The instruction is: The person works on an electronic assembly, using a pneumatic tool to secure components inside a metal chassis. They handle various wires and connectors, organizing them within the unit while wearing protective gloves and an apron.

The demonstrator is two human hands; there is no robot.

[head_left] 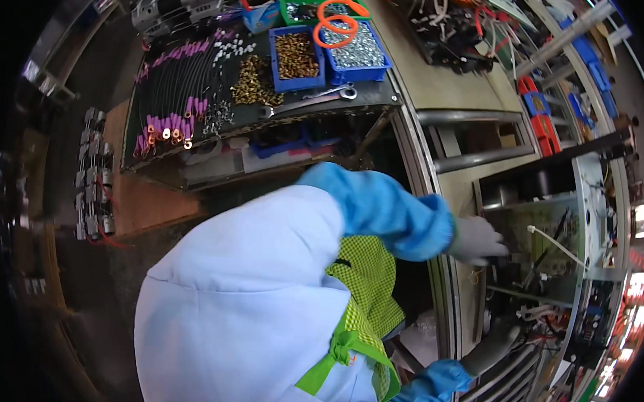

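My left hand (478, 239), in a grey glove and blue sleeve cover, reaches over the near edge of an open metal housing (586, 205). Its fingers stretch forward and look apart, slightly blurred, and I see nothing held in them. Inside the housing are dark parts and a pale strip (559, 245) resembling a cable tie. Lower in the picture, my right hand (493, 352), also gloved, lies beside metal rollers (501, 388) and a bundle of wires (543, 311). Its fingers are largely indistinct, so whether it grips anything is unclear.
On a dark bench stand blue bins of brass fittings (297, 56) and silver hardware (357, 48). Purple-ended cables (176, 87) and a wrench (308, 102) lie there too. An orange coiled hose (336, 33) hangs above. A metal rail (421, 155) runs between bench and rollers.
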